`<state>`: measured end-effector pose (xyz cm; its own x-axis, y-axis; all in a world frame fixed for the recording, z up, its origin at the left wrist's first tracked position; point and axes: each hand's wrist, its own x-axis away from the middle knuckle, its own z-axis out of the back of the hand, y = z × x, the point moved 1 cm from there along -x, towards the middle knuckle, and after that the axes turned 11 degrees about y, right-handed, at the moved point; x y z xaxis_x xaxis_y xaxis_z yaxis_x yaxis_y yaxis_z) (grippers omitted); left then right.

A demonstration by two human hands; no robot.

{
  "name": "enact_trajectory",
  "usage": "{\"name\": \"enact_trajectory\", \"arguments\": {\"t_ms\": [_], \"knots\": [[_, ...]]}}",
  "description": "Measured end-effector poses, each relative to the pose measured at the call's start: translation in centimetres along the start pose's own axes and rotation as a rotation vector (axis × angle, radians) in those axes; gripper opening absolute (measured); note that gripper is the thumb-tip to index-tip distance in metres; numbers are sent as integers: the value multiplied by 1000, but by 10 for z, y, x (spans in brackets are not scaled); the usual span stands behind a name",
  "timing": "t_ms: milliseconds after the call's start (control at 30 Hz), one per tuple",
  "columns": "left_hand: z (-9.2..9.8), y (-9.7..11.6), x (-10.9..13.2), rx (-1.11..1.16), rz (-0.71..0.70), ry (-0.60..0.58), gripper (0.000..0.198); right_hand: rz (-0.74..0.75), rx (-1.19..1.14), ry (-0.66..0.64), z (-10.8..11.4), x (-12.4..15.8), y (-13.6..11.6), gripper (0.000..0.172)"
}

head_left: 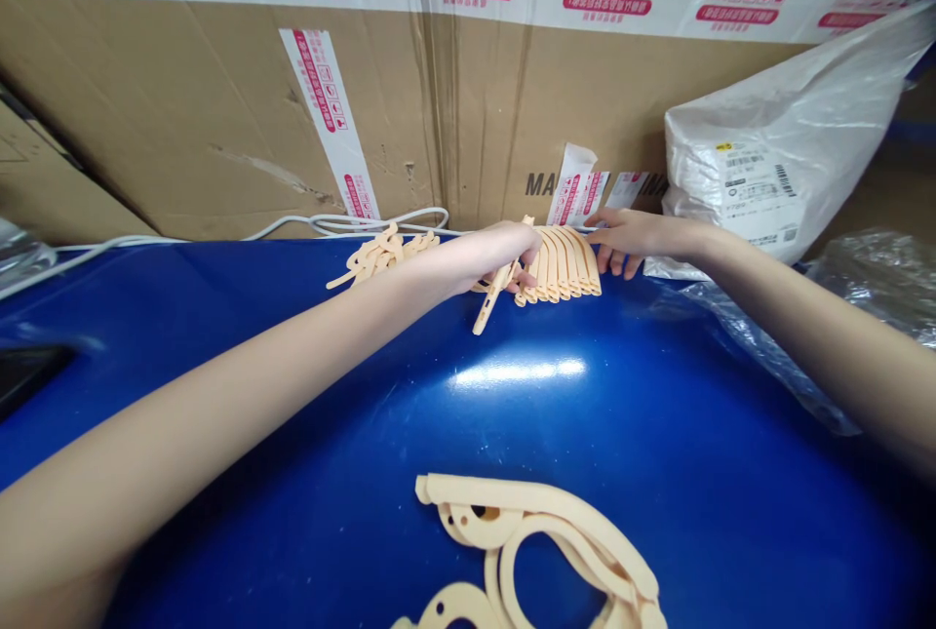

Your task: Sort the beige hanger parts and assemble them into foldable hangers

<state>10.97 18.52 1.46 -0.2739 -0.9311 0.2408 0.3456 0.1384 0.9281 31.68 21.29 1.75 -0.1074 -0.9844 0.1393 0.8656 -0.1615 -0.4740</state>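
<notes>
My left hand (518, 247) is closed on a cream plastic hanger arm (488, 304), a slim slotted piece slanting down toward me. Directly beside it stands a row of matching curved hanger arms (562, 263), lined up side by side at the back of the blue table. At the right end of that row is my right hand (630, 237), its fingers spread and the fingertips close to the last piece; contact is not clear. Left of my left hand lies a loose pile of small cream hook-like pieces (384, 254), partly hidden by my forearm.
Several cream folding hanger parts (541, 502) lie in the near foreground on the blue table (329, 473). Large taped cardboard boxes (219, 122) wall off the back. A white cable (285, 224) runs along them. On the right sit a white plastic parcel (760, 180) and clear wrap (775, 356).
</notes>
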Motion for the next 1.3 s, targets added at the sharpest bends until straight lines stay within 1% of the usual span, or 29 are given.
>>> {"name": "enact_trajectory", "arguments": {"t_ms": [67,100,133,167,233,267,333,400,433,500,567,600,700,767,833,1000,1067,1167,1200,1233,1267,1300], "knots": [[2,2,3,5,-18,26,7,17,26,19,3,0,0,56],[3,4,5,10,-38,53,7,34,58,41,5,1,-1,52],[4,7,6,22,-65,90,13,60,96,70,7,2,-3,47],[6,11,8,43,-96,131,25,94,128,105,8,4,-5,42],[8,18,11,95,-168,197,46,177,113,176,9,12,-15,37],[9,22,13,114,-209,222,52,225,49,197,8,19,-22,40],[10,29,18,114,-302,236,52,326,-192,197,4,36,-37,56],[9,34,26,83,-407,246,47,444,-489,73,-3,57,-53,75],[9,36,31,70,-452,247,46,489,-588,37,-5,66,-59,74],[10,40,41,56,-510,235,43,561,-659,78,-8,82,-68,49],[14,43,51,41,-527,228,38,593,-700,150,-7,90,-70,31],[17,44,55,28,-536,242,35,595,-719,195,-5,91,-69,28],[32,48,67,-29,-592,346,27,618,-746,343,5,90,-64,23],[41,50,72,-78,-625,389,24,656,-709,411,13,88,-62,19],[47,49,77,-138,-637,403,22,684,-659,440,18,88,-62,19],[49,43,84,-268,-666,427,23,703,-561,450,23,93,-63,21],[46,38,87,-318,-660,409,31,751,-359,488,21,95,-62,24],[39,25,89,-407,-702,405,40,856,118,644,13,94,-61,29],[37,20,89,-435,-723,421,39,861,235,667,9,92,-60,29],[35,15,87,-451,-744,443,38,844,291,664,5,89,-59,27],[33,10,83,-462,-760,462,36,816,266,624,1,85,-59,26],[32,6,78,-466,-770,477,34,782,174,544,-2,81,-58,26]]}}
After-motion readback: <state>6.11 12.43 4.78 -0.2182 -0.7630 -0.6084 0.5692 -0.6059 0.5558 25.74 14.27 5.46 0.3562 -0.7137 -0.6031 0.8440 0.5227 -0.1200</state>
